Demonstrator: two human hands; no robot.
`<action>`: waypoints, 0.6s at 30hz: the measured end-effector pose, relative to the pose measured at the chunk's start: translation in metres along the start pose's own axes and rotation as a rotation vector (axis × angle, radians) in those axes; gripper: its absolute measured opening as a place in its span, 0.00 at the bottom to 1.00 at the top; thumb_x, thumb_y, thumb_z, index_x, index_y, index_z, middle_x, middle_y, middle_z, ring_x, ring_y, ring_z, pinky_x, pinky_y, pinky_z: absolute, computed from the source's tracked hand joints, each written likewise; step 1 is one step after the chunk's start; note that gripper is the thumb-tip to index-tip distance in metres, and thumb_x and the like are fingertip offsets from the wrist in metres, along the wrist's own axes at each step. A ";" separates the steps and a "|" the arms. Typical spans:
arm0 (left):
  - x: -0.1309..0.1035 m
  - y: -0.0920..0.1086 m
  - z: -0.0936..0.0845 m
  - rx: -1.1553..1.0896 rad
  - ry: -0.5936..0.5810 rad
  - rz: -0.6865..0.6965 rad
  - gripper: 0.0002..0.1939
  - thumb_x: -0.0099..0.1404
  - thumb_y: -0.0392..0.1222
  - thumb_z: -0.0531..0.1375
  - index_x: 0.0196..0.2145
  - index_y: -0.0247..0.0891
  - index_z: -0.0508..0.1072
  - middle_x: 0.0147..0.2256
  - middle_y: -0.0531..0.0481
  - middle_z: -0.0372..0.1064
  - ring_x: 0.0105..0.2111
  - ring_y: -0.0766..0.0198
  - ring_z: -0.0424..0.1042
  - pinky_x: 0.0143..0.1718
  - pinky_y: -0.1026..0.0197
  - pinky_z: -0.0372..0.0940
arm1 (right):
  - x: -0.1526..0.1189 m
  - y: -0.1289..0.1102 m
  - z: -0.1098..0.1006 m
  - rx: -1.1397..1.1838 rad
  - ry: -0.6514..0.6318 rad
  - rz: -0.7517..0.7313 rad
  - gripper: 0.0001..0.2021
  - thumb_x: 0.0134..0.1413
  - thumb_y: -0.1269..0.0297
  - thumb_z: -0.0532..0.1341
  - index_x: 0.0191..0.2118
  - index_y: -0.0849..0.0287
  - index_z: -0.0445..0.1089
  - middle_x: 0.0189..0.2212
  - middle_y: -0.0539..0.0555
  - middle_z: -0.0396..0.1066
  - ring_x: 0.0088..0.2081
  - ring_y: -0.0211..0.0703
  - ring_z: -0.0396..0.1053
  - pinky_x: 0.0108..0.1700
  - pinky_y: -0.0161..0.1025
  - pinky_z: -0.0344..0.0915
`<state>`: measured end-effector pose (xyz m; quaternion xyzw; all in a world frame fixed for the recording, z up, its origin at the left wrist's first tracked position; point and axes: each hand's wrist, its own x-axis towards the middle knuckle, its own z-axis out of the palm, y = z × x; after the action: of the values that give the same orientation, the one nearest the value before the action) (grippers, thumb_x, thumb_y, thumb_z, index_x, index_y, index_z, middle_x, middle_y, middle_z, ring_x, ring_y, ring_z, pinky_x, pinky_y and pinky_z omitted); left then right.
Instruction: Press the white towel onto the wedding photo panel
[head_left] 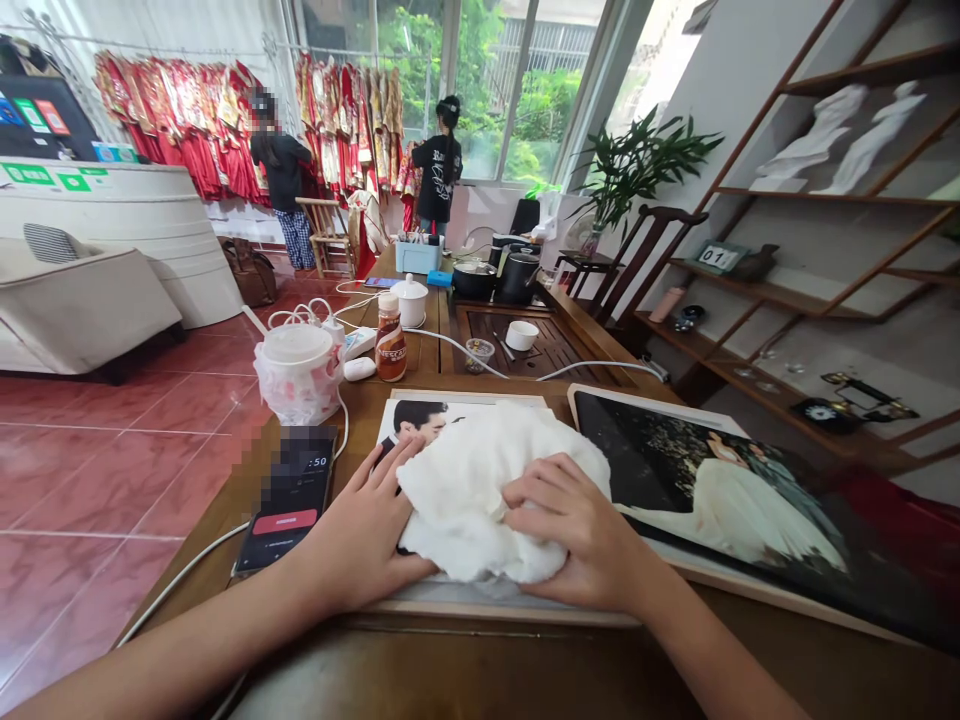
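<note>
A bunched white cloth [480,480] lies over a framed photo [420,412] on the wooden table, hiding most of the picture. My right hand [566,530] has its bent fingers gripping the cloth from the right. On the other side my left hand [379,520] rests flat with fingers stretched out, at the photo's left edge and against the cloth. To the right, a second framed photo [720,490] shows a figure in a long white gown. A lit phone [289,500] lies left of my left forearm.
Behind the photos stand a plastic-wrapped tub [296,365], a brown bottle [391,340], a white lidded jar [409,302] and a small white cup [521,335]. A white cable [442,338] crosses the table. Two people [436,165] stand by garment racks at the back.
</note>
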<state>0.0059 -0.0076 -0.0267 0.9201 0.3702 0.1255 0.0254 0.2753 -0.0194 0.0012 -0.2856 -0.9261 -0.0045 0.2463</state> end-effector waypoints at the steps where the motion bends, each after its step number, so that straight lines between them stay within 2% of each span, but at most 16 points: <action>1: 0.000 0.000 0.000 0.001 0.000 -0.007 0.43 0.61 0.56 0.62 0.67 0.36 0.53 0.68 0.40 0.44 0.68 0.44 0.39 0.66 0.42 0.42 | -0.001 0.002 -0.001 -0.002 -0.001 0.008 0.09 0.52 0.59 0.65 0.34 0.57 0.67 0.37 0.53 0.72 0.37 0.45 0.64 0.42 0.45 0.54; 7: 0.002 0.006 -0.004 -0.010 0.044 -0.045 0.36 0.68 0.58 0.56 0.66 0.36 0.55 0.68 0.40 0.44 0.68 0.44 0.40 0.65 0.42 0.44 | -0.004 0.012 -0.004 -0.100 0.011 0.090 0.09 0.51 0.59 0.66 0.35 0.57 0.67 0.36 0.54 0.71 0.38 0.47 0.64 0.42 0.46 0.54; 11: 0.001 0.002 -0.002 -0.001 0.030 -0.008 0.41 0.63 0.55 0.60 0.68 0.38 0.52 0.68 0.42 0.46 0.68 0.45 0.41 0.66 0.42 0.44 | 0.000 -0.002 0.003 -0.061 0.001 0.029 0.11 0.50 0.57 0.66 0.34 0.57 0.67 0.36 0.54 0.72 0.37 0.46 0.63 0.41 0.46 0.54; 14: 0.001 0.002 -0.001 0.009 -0.004 -0.001 0.45 0.61 0.55 0.62 0.68 0.35 0.50 0.68 0.40 0.44 0.68 0.45 0.39 0.66 0.42 0.43 | -0.001 -0.001 0.002 -0.037 0.007 0.002 0.10 0.51 0.57 0.65 0.34 0.57 0.67 0.36 0.53 0.72 0.37 0.46 0.64 0.41 0.45 0.55; 18: 0.003 0.006 -0.002 0.010 0.008 -0.048 0.38 0.68 0.59 0.55 0.67 0.34 0.54 0.68 0.39 0.42 0.68 0.46 0.37 0.66 0.43 0.43 | -0.005 0.013 -0.005 -0.093 0.006 0.088 0.09 0.52 0.60 0.64 0.36 0.57 0.67 0.37 0.54 0.71 0.38 0.47 0.64 0.42 0.46 0.54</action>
<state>0.0115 -0.0096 -0.0231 0.9105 0.3930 0.1268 0.0223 0.2881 -0.0121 0.0017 -0.3374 -0.9107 -0.0377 0.2353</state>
